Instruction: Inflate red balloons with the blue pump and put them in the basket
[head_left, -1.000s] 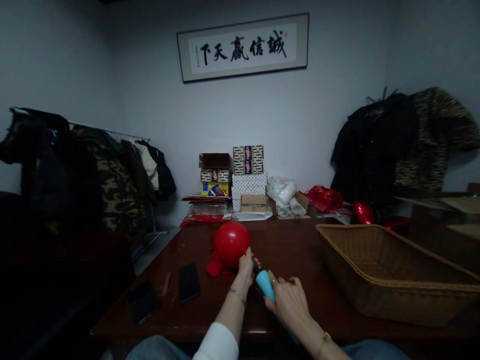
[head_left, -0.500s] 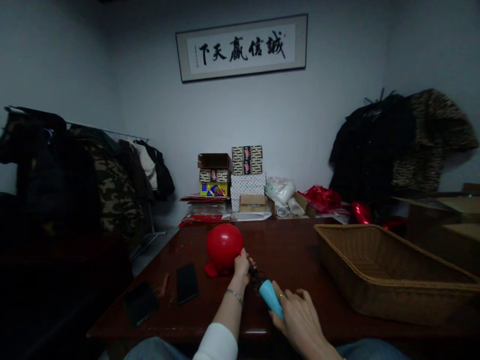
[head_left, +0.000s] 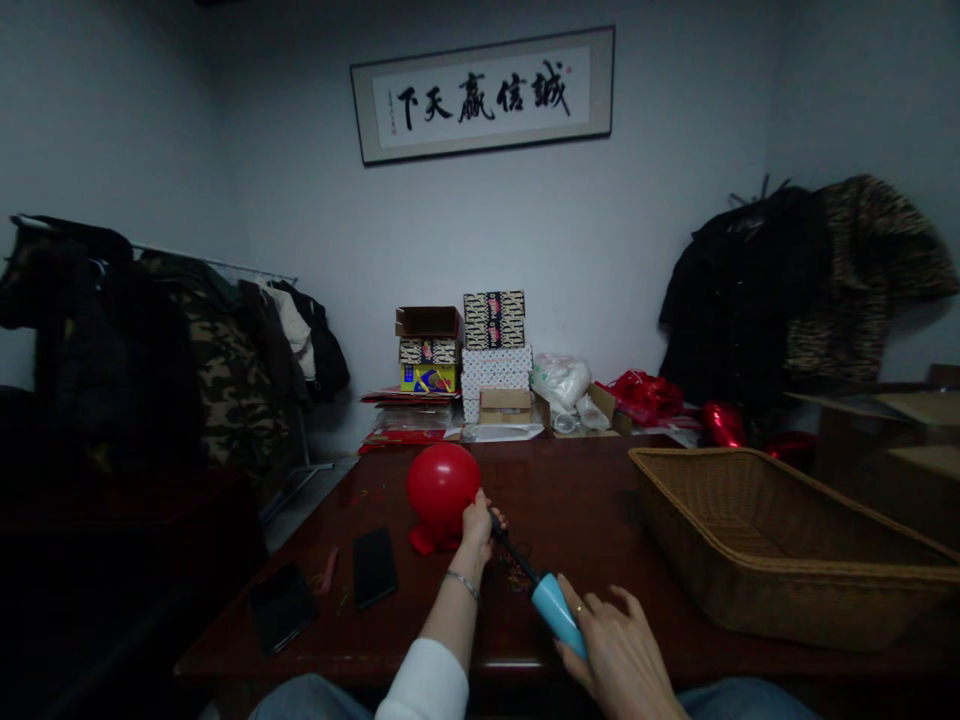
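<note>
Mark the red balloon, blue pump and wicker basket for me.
Red balloon [head_left: 442, 484]: head view, middle of its round body.
Blue pump [head_left: 556, 612]: head view, on its blue barrel.
Wicker basket [head_left: 817, 605]: head view, outer near wall.

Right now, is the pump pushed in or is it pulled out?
The pump is pulled out: its dark rod shows between the left hand and the blue part in the right hand. Whether fully, I cannot tell.

Blue handle [head_left: 558, 614] drawn back, rod [head_left: 517, 554] more exposed, balloon [head_left: 442, 484] seemingly farther left
</note>
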